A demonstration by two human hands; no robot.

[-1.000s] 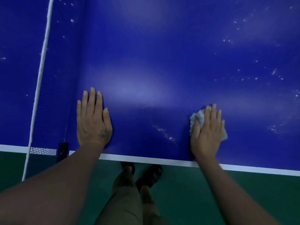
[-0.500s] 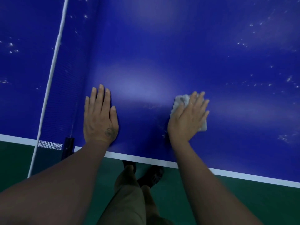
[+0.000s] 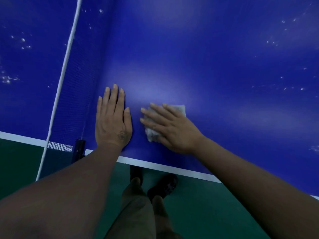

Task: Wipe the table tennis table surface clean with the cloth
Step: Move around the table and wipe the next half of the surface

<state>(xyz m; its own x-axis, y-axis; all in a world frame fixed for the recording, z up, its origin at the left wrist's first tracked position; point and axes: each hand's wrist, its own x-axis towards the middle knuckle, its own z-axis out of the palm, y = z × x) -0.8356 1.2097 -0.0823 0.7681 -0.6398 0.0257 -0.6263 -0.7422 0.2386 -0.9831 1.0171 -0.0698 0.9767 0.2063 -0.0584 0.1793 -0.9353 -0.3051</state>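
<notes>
Cloth (image 3: 179, 109) lying mid-frame on blue table (image 3: 207, 66) | right hand (image 3: 170, 129) pressing it flat, fingers straight | left hand (image 3: 113, 121) bracing flat beside net (image 3: 76, 94) | step: wiping near edge | next: probably sweeping toward white specks (image 3: 276, 42) upper right

Dim, bluish light is seen; soft glare is spread across the table (image 3: 207, 66), and edges are blurred and bent.

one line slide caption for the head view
Right hand presses a cloth flat on the blue table beside the braced left hand.
</notes>
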